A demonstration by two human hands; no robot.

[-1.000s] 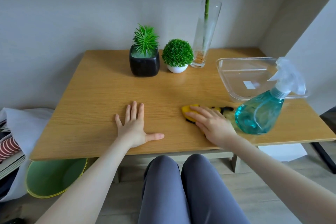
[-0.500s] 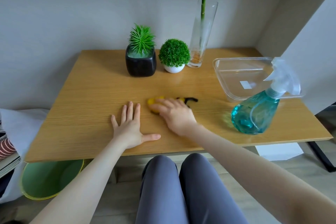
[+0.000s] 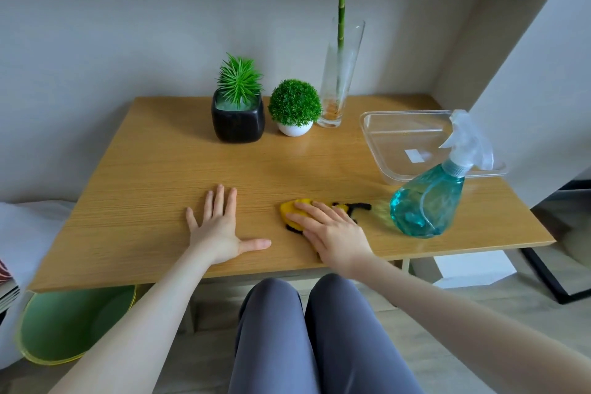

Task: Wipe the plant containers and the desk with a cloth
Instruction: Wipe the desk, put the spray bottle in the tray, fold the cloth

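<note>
Wooden bench against a pale wall: the right hand presses flat on a yellow cloth near the front edge; the left hand rests splayed, empty, beside it.

A teal spray bottle with a clear trigger stands upright just right of the right hand. Beyond the bottle, farther right of that hand, sits a clear plastic tray. A green bin stands on the floor, below and left of the left hand.
</note>
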